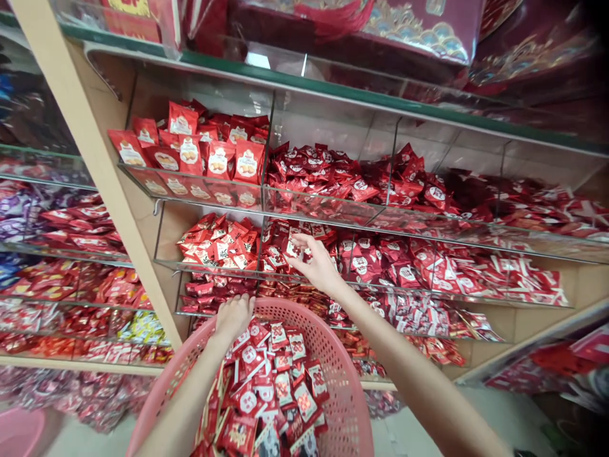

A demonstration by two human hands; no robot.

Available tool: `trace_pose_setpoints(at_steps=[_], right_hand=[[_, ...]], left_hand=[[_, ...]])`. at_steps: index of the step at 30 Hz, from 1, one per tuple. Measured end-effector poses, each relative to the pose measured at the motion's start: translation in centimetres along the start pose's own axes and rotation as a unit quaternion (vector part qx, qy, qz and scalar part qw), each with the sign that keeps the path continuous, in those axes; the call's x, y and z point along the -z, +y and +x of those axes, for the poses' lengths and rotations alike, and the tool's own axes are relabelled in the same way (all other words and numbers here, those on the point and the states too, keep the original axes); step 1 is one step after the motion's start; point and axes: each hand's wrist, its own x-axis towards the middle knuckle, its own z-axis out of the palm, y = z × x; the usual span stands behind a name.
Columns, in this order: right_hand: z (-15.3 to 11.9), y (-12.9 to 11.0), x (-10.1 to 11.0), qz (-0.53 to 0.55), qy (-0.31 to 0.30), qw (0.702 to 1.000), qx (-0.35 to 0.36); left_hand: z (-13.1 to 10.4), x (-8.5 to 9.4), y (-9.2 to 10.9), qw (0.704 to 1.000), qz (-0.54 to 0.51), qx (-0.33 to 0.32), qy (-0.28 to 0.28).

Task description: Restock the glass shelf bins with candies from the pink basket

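Observation:
My left hand (235,317) grips the far left rim of a pink perforated plastic basket (349,381), fingers curled over the edge. Inside the basket lies a heap of small red and white wrapped packets (280,387). My right hand (316,263) reaches past the basket to a middle shelf, thumb and fingers apart. Just behind its fingertips are red packets with white labels (276,257) in a clear-fronted compartment. Whether a fingertip touches one of them I cannot tell. Left of that compartment sit red packets with black characters (221,244).
Above, a shelf holds red cookie packets (219,158) and darker red packets (323,168). Clear front panels (328,206) edge the tiers. A wooden upright (95,165) parts off another candy rack at left. Gift boxes (419,32) stand on the glass top shelf. A pink tub (21,431) is at lower left.

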Motion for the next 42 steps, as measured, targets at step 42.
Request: trace_pose_setpoints(at_steps=[42], right_hand=[[-10.5, 0.4, 0.7, -0.222, -0.112, 0.964, 0.093]], left_hand=[[-0.1, -0.1, -0.1, 1.0, -0.002, 0.003, 0.003]])
